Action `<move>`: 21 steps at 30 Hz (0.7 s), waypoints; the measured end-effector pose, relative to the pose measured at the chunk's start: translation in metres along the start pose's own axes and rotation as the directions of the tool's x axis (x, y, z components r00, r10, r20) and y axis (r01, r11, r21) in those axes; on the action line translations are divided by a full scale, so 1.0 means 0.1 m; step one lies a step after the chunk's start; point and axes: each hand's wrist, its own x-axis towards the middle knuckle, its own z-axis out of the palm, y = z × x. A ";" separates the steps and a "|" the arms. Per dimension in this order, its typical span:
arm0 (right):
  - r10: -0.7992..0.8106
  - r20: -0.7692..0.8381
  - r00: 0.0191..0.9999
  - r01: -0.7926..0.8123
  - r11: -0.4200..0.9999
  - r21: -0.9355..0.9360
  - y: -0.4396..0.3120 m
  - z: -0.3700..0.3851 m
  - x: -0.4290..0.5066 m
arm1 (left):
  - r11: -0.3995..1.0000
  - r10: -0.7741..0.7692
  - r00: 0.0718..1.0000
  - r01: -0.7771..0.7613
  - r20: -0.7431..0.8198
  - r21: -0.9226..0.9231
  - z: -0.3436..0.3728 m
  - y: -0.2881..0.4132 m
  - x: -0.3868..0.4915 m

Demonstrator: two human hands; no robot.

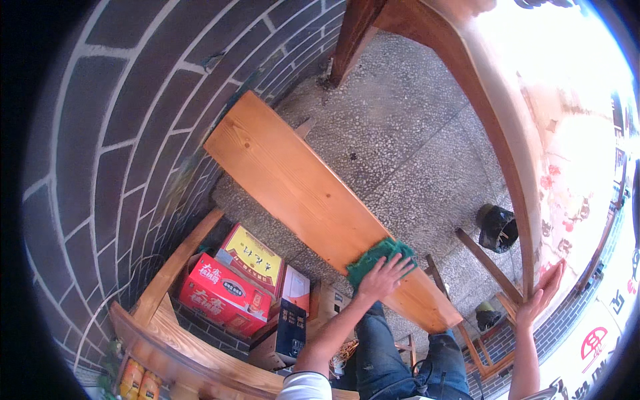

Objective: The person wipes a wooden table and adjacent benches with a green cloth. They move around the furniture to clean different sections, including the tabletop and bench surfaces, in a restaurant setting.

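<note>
My left hand (384, 276) lies flat, fingers spread, on a green cloth (372, 257) pressed against the top of a long wooden bench (300, 185). The bench runs slantwise from the brick wall to my legs, and its near end reaches my knee. Off to the right, my right hand (542, 295) is raised at the edge of a wooden table (530, 210), palm turned sideways, with nothing seen in it. Whether it touches the table edge I cannot tell.
Red and yellow cartons (225, 295) and a dark blue box (291, 327) stand left of my legs, by a wooden counter (200, 355). A brick wall (115, 120) bounds the left. Under the table is a bin with a black bag (497, 232); wooden stool legs (487, 260) stand near it.
</note>
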 end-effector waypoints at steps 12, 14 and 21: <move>0.005 0.033 0.999 -0.005 1.000 -0.001 0.10 0.00 -0.02 | 0.913 -0.407 0.890 0.392 -0.206 -0.110 -1.16 -2.49 0.52; 0.012 0.021 1.000 -0.012 1.000 0.010 0.11 0.00 -0.02 | 0.910 -0.412 0.877 0.411 -0.248 -0.062 -1.31 -2.84 0.58; 0.024 -0.007 1.000 -0.023 0.995 0.096 0.10 0.04 -0.02 | 0.869 -0.469 0.813 0.495 -0.346 -0.014 -1.68 -3.84 0.65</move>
